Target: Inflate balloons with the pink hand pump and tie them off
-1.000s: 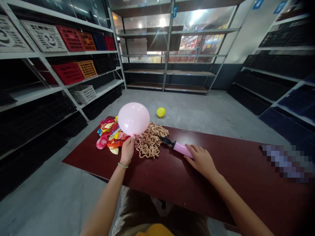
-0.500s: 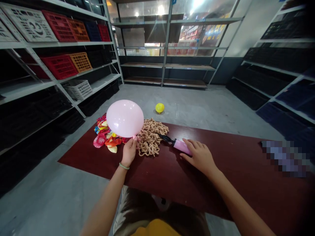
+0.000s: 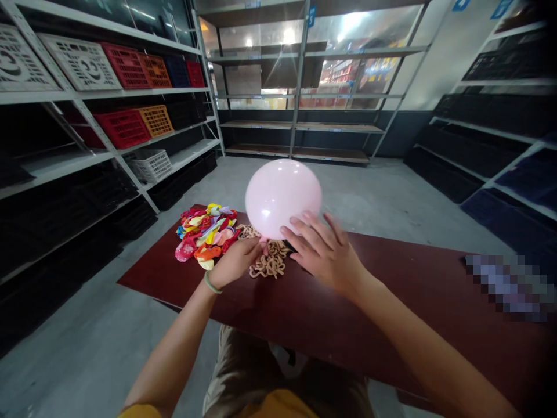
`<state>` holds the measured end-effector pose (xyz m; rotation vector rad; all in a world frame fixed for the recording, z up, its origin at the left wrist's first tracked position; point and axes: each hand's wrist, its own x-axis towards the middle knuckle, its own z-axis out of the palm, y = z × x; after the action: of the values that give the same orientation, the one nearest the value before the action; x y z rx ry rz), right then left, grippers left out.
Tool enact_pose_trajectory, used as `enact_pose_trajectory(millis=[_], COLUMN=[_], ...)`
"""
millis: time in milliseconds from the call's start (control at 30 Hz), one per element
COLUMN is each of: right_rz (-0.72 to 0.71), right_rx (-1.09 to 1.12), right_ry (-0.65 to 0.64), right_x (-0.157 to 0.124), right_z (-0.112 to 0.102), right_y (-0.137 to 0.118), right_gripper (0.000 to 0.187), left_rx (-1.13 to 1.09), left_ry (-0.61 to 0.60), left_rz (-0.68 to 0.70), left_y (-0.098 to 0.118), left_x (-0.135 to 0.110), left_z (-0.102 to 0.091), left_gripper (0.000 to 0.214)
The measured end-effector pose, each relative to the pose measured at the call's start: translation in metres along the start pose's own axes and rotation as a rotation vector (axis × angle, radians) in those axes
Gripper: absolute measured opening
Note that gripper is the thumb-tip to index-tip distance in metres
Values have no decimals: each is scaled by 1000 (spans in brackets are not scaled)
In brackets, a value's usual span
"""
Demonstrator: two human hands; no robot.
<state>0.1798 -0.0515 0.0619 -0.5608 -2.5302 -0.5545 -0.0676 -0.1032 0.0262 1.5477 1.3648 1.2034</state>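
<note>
A round, inflated pale pink balloon (image 3: 282, 199) floats above the table, and my left hand (image 3: 237, 262) pinches its neck from below. My right hand (image 3: 324, 249) is spread, with its fingers apart at the balloon's lower right, holding nothing. Below the hands lies a heap of tan twisted strips (image 3: 267, 264), probably long balloons, partly hidden by them. To the left is a pile of flat multicoloured balloons (image 3: 206, 235). The pink hand pump does not show now.
The dark red table (image 3: 313, 307) runs to the right, where a pixelated patch (image 3: 509, 287) covers something. Metal shelves with plastic crates (image 3: 124, 67) stand at left, wooden-shelved racks (image 3: 300, 125) at the back, and dark bins (image 3: 478, 133) at right.
The pink balloon has moved right and up, with my left hand turning at its neck. My right hand has left the pump and risen beside the balloon. The yellow balloon on the floor no longer shows.
</note>
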Motion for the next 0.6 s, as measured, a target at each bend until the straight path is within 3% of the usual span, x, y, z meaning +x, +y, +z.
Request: enact_pose_trajectory(millis=[133, 200, 300, 433, 600], right_rz=[-123, -154, -217, -250, -171], right_rx=[98, 67, -47, -59, 157], right_ry=[-33, -63, -141, -219, -379], right_x=[38, 52, 66, 79, 90], right_z=[-27, -37, -43, -43, -58], right_y=[-14, -16, -9, 6, 13], right_gripper=[71, 60, 48, 49, 48], left_rx=[171, 196, 77, -195, 37], left_ry=[-24, -25, -33, 15, -164], left_rz=[281, 343, 217, 5, 138], left_y=[31, 41, 52, 63, 81], left_x=[1, 2, 4, 5, 6], left_z=[4, 5, 4, -4, -22], left_gripper=[24, 22, 24, 28, 23])
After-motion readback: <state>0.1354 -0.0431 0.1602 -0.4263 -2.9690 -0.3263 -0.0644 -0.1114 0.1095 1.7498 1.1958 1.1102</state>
